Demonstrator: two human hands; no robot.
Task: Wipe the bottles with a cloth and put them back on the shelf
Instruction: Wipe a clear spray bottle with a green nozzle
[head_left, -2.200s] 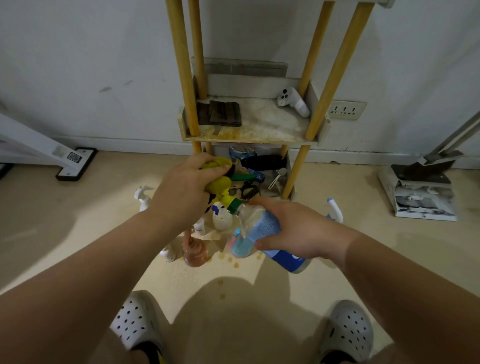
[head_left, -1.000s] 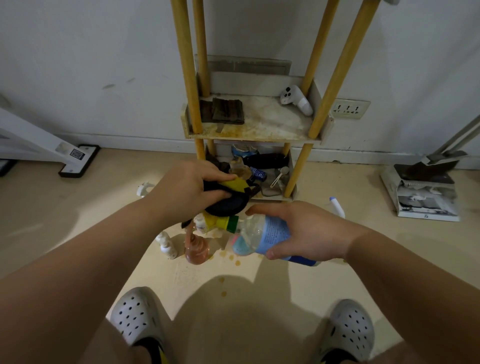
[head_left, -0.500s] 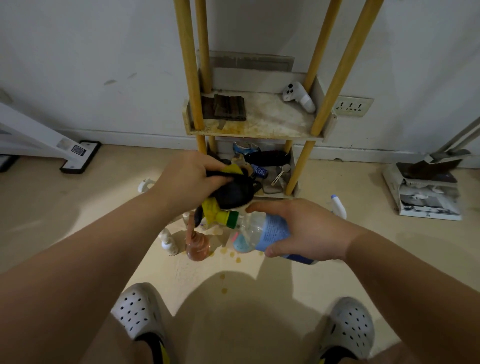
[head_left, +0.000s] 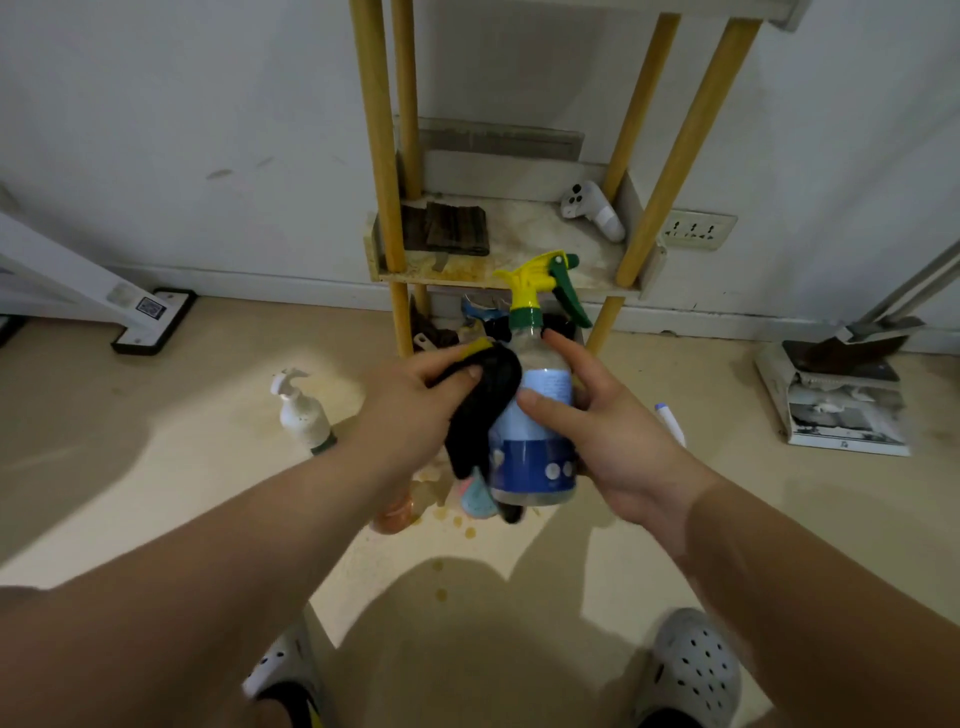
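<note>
My right hand grips a clear spray bottle with a blue label and a yellow and green trigger head, held upright in front of the shelf. My left hand holds a black and yellow cloth against the bottle's left side. The wooden shelf with yellow posts stands behind; its stained middle board carries a dark folded item and a white controller.
On the floor stand a white pump bottle, an orange bottle and a light blue item below my hands, and another white bottle to the right. Clutter fills the bottom shelf. A dustpan lies at the right. My shoes are at the bottom edge.
The spray bottle has turned from lying sideways to upright in my right hand. My left hand has moved the cloth from the trigger head down to the bottle's body.
</note>
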